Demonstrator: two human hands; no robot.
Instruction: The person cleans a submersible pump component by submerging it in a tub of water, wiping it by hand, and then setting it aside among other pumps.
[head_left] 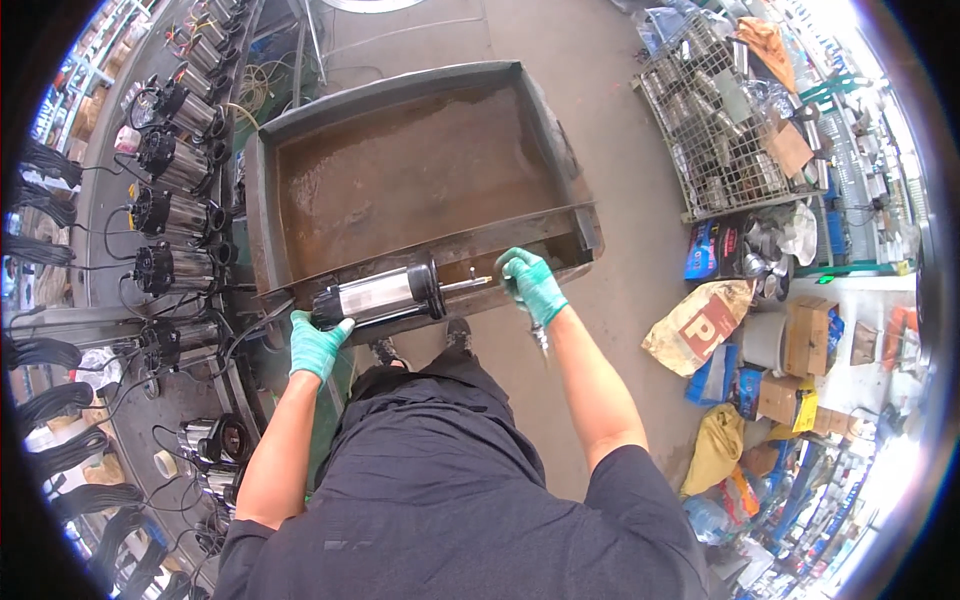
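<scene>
A pump motor [378,294] with a silver cylindrical body and black ends lies across the near edge of the tank. My left hand [316,345], in a green glove, grips its black left end, where a black cable comes out. From the black flange at the other end, a thin metal shaft [462,285] points right. Just past the brass-coloured tip there, my right hand [533,287], also gloved in green, is closed. A metallic piece [541,338] shows below its wrist; what the fingers hold is mostly hidden.
The rectangular metal tank [400,84] holds murky brown liquid. Several similar motors [170,213] line the bench on the left, trailing black cables. A wire cage [690,130] of metal parts stands at right, with a paper sack [700,327] and boxes [808,335] nearer.
</scene>
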